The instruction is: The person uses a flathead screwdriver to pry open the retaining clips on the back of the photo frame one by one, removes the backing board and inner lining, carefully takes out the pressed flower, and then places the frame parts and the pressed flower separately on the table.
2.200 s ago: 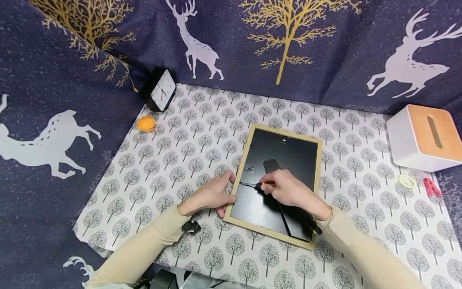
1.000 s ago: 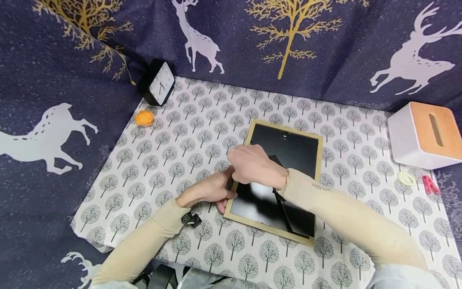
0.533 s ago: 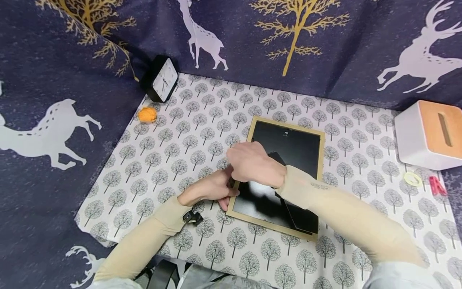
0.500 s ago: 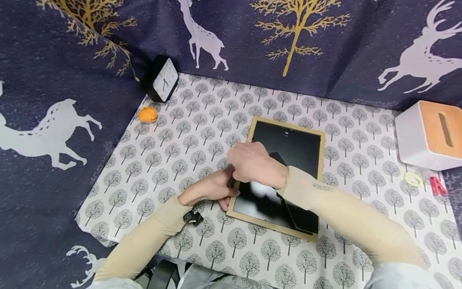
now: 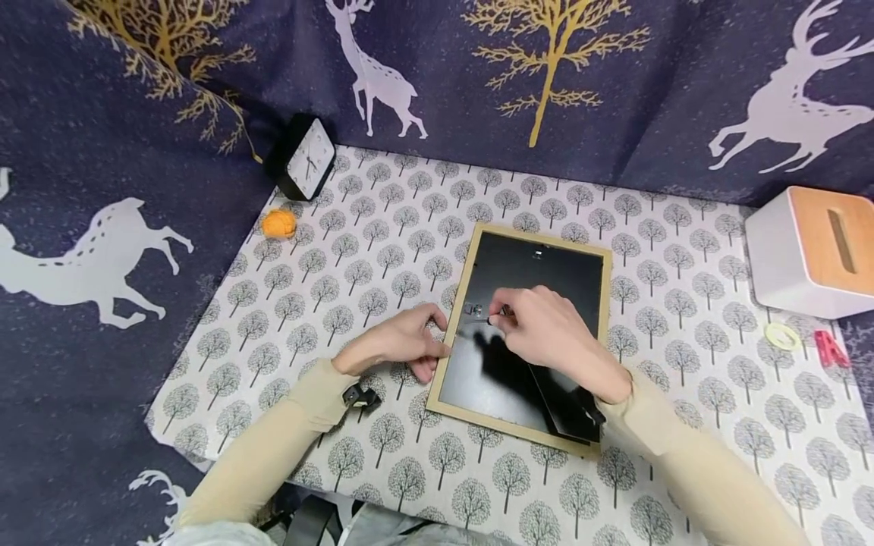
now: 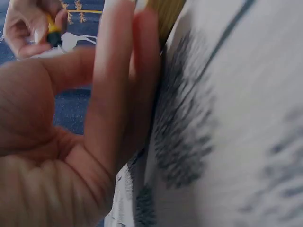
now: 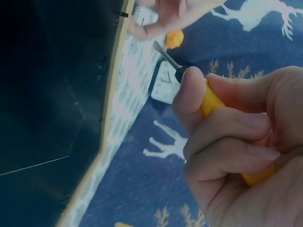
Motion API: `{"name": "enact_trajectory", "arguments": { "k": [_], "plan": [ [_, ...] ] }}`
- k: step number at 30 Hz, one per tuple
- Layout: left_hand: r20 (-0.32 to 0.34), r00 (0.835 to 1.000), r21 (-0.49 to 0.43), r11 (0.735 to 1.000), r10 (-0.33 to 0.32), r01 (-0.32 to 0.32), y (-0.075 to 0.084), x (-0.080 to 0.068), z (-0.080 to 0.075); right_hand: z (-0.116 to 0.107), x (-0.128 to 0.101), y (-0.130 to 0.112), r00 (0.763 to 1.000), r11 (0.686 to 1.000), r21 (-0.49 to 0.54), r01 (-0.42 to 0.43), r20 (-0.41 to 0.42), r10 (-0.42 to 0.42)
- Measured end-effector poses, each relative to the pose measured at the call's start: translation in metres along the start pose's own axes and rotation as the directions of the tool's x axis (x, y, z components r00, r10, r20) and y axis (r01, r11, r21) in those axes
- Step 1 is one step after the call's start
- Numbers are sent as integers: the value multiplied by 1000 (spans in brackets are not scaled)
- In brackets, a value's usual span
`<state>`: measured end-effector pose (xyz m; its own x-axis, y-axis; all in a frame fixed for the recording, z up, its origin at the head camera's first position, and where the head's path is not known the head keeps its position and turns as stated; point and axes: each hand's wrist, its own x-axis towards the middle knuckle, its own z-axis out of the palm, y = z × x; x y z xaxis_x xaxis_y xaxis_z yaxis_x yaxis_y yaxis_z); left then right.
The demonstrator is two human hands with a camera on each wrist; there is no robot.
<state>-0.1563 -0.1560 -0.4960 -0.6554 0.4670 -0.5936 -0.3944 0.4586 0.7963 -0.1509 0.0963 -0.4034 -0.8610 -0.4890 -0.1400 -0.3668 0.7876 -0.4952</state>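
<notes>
The screwdriver [image 7: 212, 101] is gripped in the curled right hand [image 5: 546, 330] above the frame [image 5: 514, 431]; the frame's edge is touched by the left hand [image 5: 404, 341], fingers loosely extended.

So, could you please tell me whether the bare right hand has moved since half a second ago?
Yes: the right hand moved rightward, from across the left edge of the pale wooden rectangular picture frame to over its flat black backing.
</notes>
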Motion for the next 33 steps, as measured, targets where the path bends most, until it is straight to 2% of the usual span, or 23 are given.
{"name": "enact_trajectory", "arguments": {
  "k": [4,7,12,19,26,33],
  "plan": [
    [-107,993,46,998,46,-41,15,11,-8,0,-11,12,999,998,50,-31,-31,32],
    [-170,984,104,994,58,-40,26,22,-14,-1,-16,20,998,997,57,-43,-45,46],
    [-228,969,183,982,92,-50,41,41,-21,-3,-19,33,998,996,69,-47,-45,50],
    [-252,956,253,964,152,-87,58,57,-20,-7,-17,50,998,996,74,-44,-41,48],
    [-271,956,264,964,116,-42,59,62,-19,-9,-5,59,999,998,47,-32,-38,34],
    [-268,958,281,959,98,-19,54,55,-12,-14,9,63,1000,1000,-20,10,-30,-11]
  ]
}}
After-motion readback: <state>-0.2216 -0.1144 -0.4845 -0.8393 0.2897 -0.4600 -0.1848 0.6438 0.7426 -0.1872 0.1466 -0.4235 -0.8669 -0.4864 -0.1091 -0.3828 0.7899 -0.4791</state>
